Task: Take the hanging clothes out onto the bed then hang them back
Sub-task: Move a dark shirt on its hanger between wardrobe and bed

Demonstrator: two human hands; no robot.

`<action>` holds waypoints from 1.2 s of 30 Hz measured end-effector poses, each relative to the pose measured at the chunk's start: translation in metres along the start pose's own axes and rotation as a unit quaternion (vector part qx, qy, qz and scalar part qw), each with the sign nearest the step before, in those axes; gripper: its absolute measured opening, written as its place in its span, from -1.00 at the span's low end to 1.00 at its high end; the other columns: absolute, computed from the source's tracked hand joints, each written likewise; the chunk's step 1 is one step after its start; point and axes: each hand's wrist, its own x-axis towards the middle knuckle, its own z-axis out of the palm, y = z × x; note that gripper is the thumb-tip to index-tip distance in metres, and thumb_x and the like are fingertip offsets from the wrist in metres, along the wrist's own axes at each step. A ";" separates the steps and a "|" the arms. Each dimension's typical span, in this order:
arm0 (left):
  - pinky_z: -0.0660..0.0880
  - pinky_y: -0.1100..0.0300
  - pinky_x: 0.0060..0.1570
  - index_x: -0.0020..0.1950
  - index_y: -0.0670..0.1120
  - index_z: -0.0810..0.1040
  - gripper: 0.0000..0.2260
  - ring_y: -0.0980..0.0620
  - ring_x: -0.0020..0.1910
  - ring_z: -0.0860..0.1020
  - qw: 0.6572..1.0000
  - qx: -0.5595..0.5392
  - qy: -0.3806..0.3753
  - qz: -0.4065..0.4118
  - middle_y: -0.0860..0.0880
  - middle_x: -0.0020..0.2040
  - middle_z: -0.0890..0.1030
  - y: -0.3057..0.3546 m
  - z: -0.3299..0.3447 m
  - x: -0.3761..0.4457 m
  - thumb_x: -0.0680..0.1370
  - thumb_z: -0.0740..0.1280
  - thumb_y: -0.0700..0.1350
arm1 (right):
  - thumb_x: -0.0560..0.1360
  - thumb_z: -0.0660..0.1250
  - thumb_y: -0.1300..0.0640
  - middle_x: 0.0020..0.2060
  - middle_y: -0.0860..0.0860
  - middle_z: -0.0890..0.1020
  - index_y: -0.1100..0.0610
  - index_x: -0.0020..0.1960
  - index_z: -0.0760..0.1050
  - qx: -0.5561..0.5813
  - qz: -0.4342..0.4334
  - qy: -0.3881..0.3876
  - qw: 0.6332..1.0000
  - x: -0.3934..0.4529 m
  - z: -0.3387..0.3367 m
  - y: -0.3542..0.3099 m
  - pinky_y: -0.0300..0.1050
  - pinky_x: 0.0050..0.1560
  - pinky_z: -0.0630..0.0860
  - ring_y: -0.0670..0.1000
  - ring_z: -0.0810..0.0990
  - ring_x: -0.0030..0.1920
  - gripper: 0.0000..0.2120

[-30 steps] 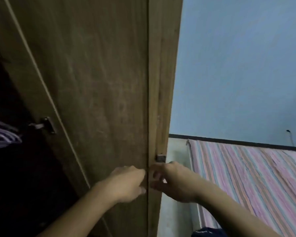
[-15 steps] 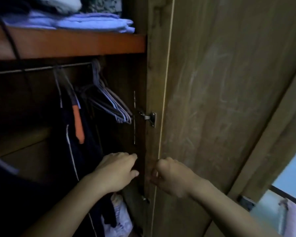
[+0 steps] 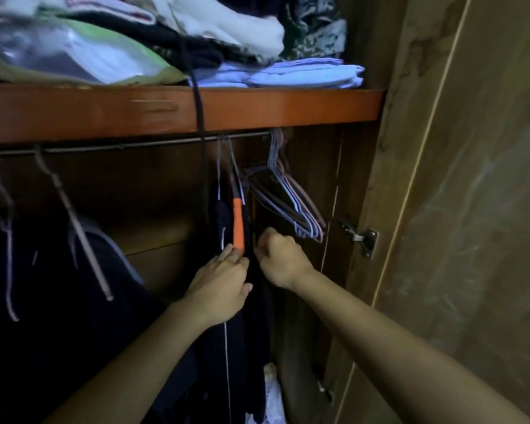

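Note:
Inside the open wardrobe a dark garment with an orange strip (image 3: 238, 225) hangs from the metal rail (image 3: 135, 145) on a thin wire hanger. My left hand (image 3: 222, 286) grips this garment's left side just below the orange strip. My right hand (image 3: 280, 260) is curled closed against its right edge, fingers pinched on the dark cloth. More dark clothes (image 3: 62, 289) hang on hangers at the left. A bunch of empty wire hangers (image 3: 291, 206) hangs at the rail's right end. The bed is out of view.
An orange shelf (image 3: 273, 109) runs above the rail, stacked with folded clothes (image 3: 306, 75) and a plastic bag (image 3: 68, 53). A black cord (image 3: 200, 111) hangs over the shelf edge. The open wooden door (image 3: 478, 209) and its hinge (image 3: 366, 241) stand at the right.
My view turned left from the door's edge into the wardrobe. Both hands left the door, rose and reached in to the dark garment with the orange strip.

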 end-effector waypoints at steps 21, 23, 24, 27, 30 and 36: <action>0.15 -0.05 0.43 0.40 -0.07 0.37 -0.61 -0.08 0.52 0.16 0.993 0.096 0.052 0.041 -0.10 0.49 0.31 -0.016 0.005 0.050 0.61 0.19 0.06 | 0.53 0.22 0.25 0.11 0.29 0.61 0.24 0.19 0.47 -0.065 0.025 0.109 0.992 0.074 -0.008 -0.015 0.06 0.06 0.51 0.33 0.58 0.13 -0.75; 0.18 -0.04 0.40 0.38 -0.05 0.39 -0.62 -0.09 0.48 0.21 0.992 0.102 0.056 0.041 -0.06 0.45 0.37 -0.013 0.007 0.051 0.60 0.19 0.06 | 0.57 0.24 0.14 0.13 0.29 0.60 0.24 0.19 0.47 -0.052 0.028 0.090 0.994 0.075 -0.010 -0.020 0.05 0.07 0.51 0.34 0.57 0.16 -0.75; 0.19 -0.02 0.38 0.38 -0.05 0.42 -0.62 -0.09 0.46 0.22 0.992 0.102 0.055 0.039 -0.04 0.42 0.40 -0.012 0.009 0.051 0.61 0.18 0.06 | 0.58 0.24 0.09 0.13 0.30 0.60 0.25 0.17 0.48 -0.041 0.039 0.080 0.995 0.075 -0.008 -0.021 0.04 0.07 0.51 0.33 0.57 0.16 -0.73; 0.19 -0.01 0.34 0.34 -0.04 0.47 -0.64 -0.09 0.45 0.21 0.992 0.112 0.034 0.040 -0.01 0.37 0.45 -0.011 0.012 0.051 0.61 0.17 0.07 | 0.56 0.27 0.09 0.12 0.28 0.61 0.27 0.13 0.50 -0.021 0.077 0.048 0.996 0.073 0.002 -0.022 0.00 0.04 0.51 0.29 0.59 0.15 -0.73; 0.16 -0.01 0.36 0.35 -0.04 0.47 -0.63 -0.09 0.48 0.19 0.992 0.117 0.014 0.041 -0.01 0.40 0.43 -0.010 0.013 0.049 0.61 0.18 0.09 | 0.54 0.27 0.11 0.03 0.25 0.64 0.24 0.03 0.54 -0.017 0.080 0.048 0.995 0.070 0.006 -0.022 -0.05 -0.07 0.50 0.27 0.63 0.06 -0.79; 0.14 -0.03 0.38 0.41 -0.05 0.40 -0.61 -0.10 0.51 0.14 0.993 0.110 0.005 0.031 -0.03 0.55 0.23 -0.011 0.009 0.043 0.61 0.19 0.06 | 0.50 0.26 0.24 0.09 0.32 0.62 0.33 0.05 0.54 -0.003 0.099 0.084 0.991 0.063 -0.001 -0.018 0.02 0.07 0.53 0.33 0.58 0.14 -0.81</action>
